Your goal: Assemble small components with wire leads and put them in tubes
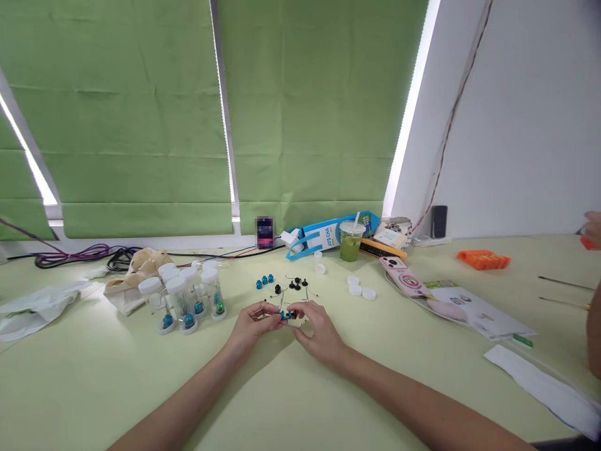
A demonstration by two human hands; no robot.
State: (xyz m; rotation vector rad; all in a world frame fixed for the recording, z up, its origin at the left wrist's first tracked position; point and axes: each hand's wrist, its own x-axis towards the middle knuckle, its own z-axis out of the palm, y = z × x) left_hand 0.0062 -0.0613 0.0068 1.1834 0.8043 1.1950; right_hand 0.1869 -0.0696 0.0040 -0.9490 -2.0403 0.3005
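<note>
In the head view, my left hand (253, 327) pinches a small shiny blue part (284, 316) between thumb and fingertips. Against it, my right hand (321, 331) grips a small black part (293, 314); fingers hide some of both pieces, so I cannot tell whether they are joined. Just beyond my hands lie several black round parts (297, 285) and some thin metal wires or pins (282, 299). More blue parts (265, 279) sit in a short row behind. To the left stand several clear tubes (177, 307) with white caps, blue or green pieces inside.
Loose white caps (355, 290) lie right of the parts. Farther back are a green drink cup (350, 242), a blue-and-white bag (323, 237) and cables (94, 255). A pink phone (402, 275), an orange object (483, 259) and another person's hand (593, 228) are at right.
</note>
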